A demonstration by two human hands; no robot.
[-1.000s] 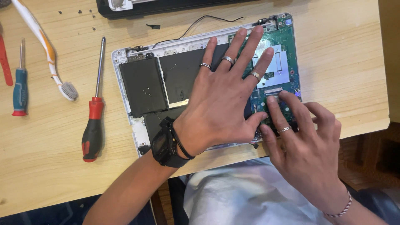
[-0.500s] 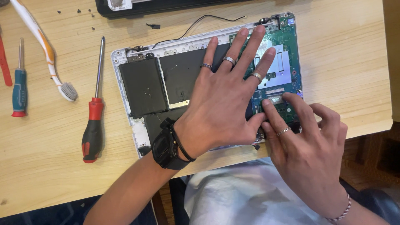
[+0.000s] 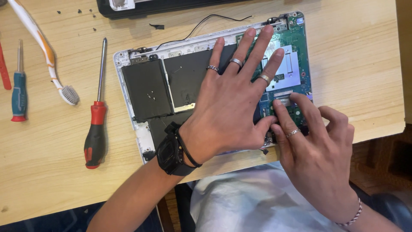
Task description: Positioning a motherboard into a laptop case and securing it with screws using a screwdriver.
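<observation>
An opened white laptop base (image 3: 128,92) lies on the wooden table, showing black battery packs (image 3: 148,90) and a green circuit board (image 3: 296,56). My left hand (image 3: 234,107) lies flat and spread across the middle of it, fingers pointing up over the board, a black watch on the wrist. At the lower right part of the board my right hand (image 3: 313,146) presses its fingertips onto a component. Both hands wear rings. What sits under the right fingertips is hidden.
A red-and-black screwdriver (image 3: 96,124) lies left of the laptop, with a blue-handled screwdriver (image 3: 19,92) and a toothbrush (image 3: 47,56) farther left. A dark device (image 3: 171,6) is at the top edge. Small screws (image 3: 79,11) are scattered near it. The table's edge (image 3: 386,129) runs at right.
The view has shifted slightly. My right hand's fingers have crept a little upward on the board. My left hand stays pressed flat.
</observation>
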